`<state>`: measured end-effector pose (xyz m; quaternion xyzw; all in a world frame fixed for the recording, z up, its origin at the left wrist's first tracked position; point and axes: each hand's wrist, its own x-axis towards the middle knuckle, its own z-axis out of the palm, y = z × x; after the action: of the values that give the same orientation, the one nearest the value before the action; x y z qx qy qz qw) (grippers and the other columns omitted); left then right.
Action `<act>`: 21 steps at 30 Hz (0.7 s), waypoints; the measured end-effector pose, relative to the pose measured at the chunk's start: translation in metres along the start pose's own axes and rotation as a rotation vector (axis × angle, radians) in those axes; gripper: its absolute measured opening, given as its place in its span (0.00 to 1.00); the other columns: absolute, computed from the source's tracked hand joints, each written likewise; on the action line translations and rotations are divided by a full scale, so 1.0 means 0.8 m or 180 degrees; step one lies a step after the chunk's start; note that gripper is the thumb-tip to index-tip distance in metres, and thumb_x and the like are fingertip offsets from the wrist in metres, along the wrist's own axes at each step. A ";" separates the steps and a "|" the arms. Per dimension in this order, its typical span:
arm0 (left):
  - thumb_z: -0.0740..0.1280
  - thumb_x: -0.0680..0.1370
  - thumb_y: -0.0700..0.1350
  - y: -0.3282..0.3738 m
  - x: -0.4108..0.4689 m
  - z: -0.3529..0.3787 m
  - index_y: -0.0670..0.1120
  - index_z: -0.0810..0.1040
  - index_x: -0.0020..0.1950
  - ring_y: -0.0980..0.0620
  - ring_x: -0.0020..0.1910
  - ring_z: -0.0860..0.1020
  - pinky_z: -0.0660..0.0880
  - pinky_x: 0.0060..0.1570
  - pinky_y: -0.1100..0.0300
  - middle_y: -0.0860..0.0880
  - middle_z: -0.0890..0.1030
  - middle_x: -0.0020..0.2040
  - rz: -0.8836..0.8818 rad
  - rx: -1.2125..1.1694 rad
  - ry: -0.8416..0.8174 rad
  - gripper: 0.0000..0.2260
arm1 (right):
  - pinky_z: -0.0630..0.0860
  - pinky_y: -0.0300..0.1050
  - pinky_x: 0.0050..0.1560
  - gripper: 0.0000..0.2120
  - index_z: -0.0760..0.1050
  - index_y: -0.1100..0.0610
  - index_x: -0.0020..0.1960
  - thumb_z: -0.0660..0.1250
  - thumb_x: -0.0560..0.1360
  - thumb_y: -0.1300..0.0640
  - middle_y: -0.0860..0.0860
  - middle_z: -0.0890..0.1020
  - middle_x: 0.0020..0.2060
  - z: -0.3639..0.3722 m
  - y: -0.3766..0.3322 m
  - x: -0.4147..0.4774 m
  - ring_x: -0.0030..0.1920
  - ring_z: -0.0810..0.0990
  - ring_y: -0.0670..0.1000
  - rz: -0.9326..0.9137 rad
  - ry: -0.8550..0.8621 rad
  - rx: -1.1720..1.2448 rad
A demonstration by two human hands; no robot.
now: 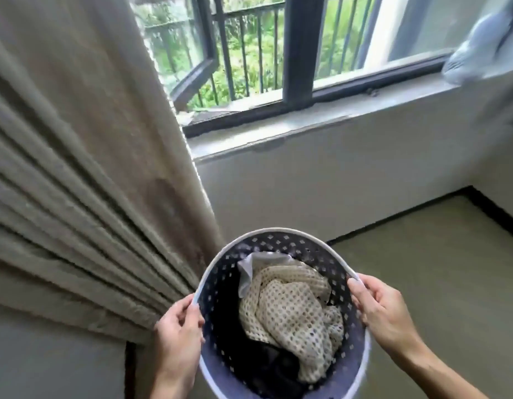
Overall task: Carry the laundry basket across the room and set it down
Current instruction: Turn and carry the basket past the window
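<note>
Both hands, left hand and right hand, grip the rim of the laundry basket; no writing is readable.

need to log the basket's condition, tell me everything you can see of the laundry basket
The laundry basket is round, seemingly plastic, dark blue with diamond-shaped holes through its wall and a white rim. It is held up in the air, its opening facing the camera. The left hand and right hand each grip the rim on opposite sides. Inside lie a cream mesh fabric, a white cloth and something dark. A beige curtain hangs close on its left.
</note>
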<state>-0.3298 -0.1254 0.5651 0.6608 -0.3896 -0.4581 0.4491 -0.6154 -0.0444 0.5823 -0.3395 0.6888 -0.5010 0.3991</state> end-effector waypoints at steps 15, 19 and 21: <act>0.64 0.78 0.38 0.077 -0.030 0.427 0.44 0.83 0.47 0.53 0.24 0.67 0.66 0.28 0.61 0.49 0.73 0.27 0.0112 0.0375 -0.1926 0.08 | 0.66 0.27 0.24 0.08 0.79 0.58 0.46 0.62 0.77 0.64 0.41 0.76 0.19 -0.326 0.033 0.083 0.20 0.71 0.39 0.0216 0.1814 0.0369; 0.65 0.78 0.40 0.092 -0.018 0.559 0.43 0.84 0.48 0.52 0.26 0.67 0.65 0.28 0.61 0.50 0.73 0.26 0.0065 0.0482 -0.2453 0.08 | 0.64 0.43 0.27 0.08 0.81 0.54 0.43 0.64 0.77 0.61 0.47 0.68 0.22 -0.386 0.060 0.123 0.24 0.63 0.48 0.0402 0.2315 0.0415; 0.65 0.78 0.39 0.107 -0.018 0.623 0.43 0.84 0.47 0.52 0.27 0.68 0.66 0.29 0.59 0.52 0.75 0.25 0.0175 0.0637 -0.2689 0.08 | 0.63 0.46 0.29 0.07 0.80 0.54 0.43 0.65 0.76 0.60 0.46 0.67 0.22 -0.413 0.067 0.141 0.25 0.63 0.50 0.0518 0.2601 0.0410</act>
<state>-0.8188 -0.2553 0.5620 0.4450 -0.5991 -0.6361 0.1960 -0.9640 0.0106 0.5666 -0.0318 0.7823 -0.6032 0.1518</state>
